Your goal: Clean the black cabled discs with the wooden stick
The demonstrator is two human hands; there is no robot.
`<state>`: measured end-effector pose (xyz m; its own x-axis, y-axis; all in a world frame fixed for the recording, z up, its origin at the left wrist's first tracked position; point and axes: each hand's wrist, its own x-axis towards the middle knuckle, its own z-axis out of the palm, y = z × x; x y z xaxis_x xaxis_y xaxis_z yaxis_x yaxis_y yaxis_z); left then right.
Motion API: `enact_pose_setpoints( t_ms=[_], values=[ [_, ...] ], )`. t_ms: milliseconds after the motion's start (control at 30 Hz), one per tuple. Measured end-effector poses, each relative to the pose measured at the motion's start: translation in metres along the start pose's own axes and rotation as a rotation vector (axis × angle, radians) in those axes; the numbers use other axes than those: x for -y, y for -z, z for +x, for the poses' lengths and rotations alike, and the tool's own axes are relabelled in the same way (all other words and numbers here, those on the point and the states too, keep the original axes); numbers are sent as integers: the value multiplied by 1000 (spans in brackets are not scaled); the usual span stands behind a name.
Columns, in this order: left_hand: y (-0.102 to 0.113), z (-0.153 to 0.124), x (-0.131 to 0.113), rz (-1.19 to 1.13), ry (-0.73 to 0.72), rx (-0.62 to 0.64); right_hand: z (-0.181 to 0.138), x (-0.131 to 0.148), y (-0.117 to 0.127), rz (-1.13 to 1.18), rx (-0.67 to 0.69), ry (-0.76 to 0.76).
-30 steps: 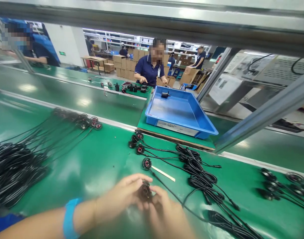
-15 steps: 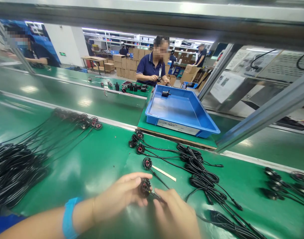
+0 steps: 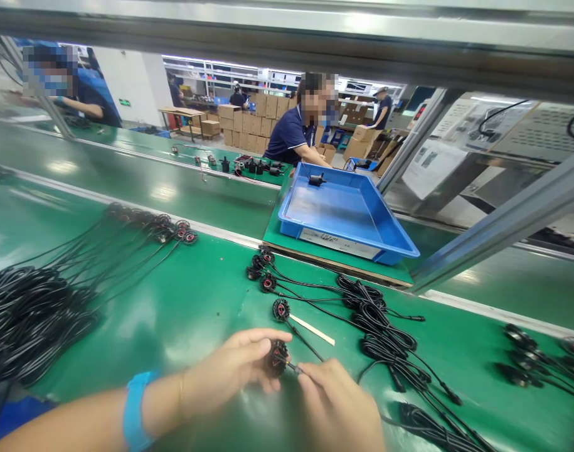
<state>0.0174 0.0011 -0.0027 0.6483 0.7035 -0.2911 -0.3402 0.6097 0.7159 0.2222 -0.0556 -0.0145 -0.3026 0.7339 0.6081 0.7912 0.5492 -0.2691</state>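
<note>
My left hand (image 3: 230, 370) pinches a small round black motor part (image 3: 275, 358) with red inside, just above the green bench. My right hand (image 3: 336, 405) is closed on the black cable that comes out of that part. A blue band sits on my left wrist (image 3: 135, 408). Just beyond lie several more of the same round parts (image 3: 266, 280), each with a coiled black cable (image 3: 381, 320). A thin pale wooden stick (image 3: 317, 330) lies beside the nearest one.
A large heap of black cables (image 3: 27, 314) fills the left of the bench. A blue tray (image 3: 343, 216) holding one dark piece stands behind on a green board. More round parts (image 3: 526, 358) lie at the right. A person in dark blue works across the conveyor.
My right hand slid from the round part out along its cable, and the part turned its face up. The view shifted slightly. The person opposite leaned toward the right.
</note>
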Motion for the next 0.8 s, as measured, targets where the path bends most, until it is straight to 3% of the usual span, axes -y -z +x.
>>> enact_pose_setpoints(
  t_ms=[200,500,633,800],
  values=[
    [0,0,2,53,6,-5,-1,1,1,-131,5,16],
    [8,1,8,427,-53,-50,-12,-3,-4,-273,-39,94],
    [9,3,10,419,-38,-34,-14,-5,-6,-278,-53,125],
    [5,3,9,301,79,9,-11,-3,-3,-284,-53,116]
  ],
)
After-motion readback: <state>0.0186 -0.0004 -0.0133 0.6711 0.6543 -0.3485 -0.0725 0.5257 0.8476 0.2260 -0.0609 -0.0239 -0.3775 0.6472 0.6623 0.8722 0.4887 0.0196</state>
